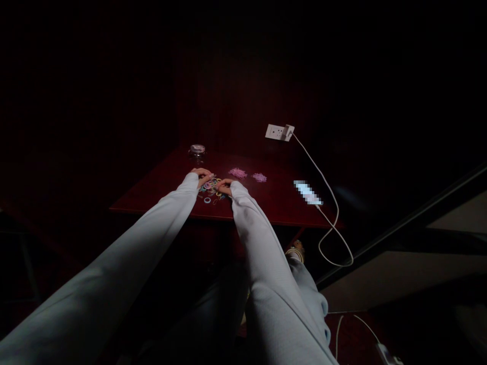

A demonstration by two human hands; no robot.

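Both my hands are at a mixed pile of small coloured bands [209, 186] near the front of the dark red table [175, 203]. My left hand [202, 175] rests at the pile's left and back side, its fingers bent over the bands. At the right side of the pile is my right hand [224, 186], fingers curled and touching it. Whether either hand pinches a band is too small to tell. Behind and to the right lie a pink pile [238, 173] and a smaller purple-pink pile [259, 177]. A pale ring [207, 201] lies near the front edge.
A clear jar with a lid [197, 149] stands at the table's back left. A lit phone [307, 192] lies at the right, its white cable [332, 195] running to a charger in the wall socket [274, 132] and looping past the table edge.
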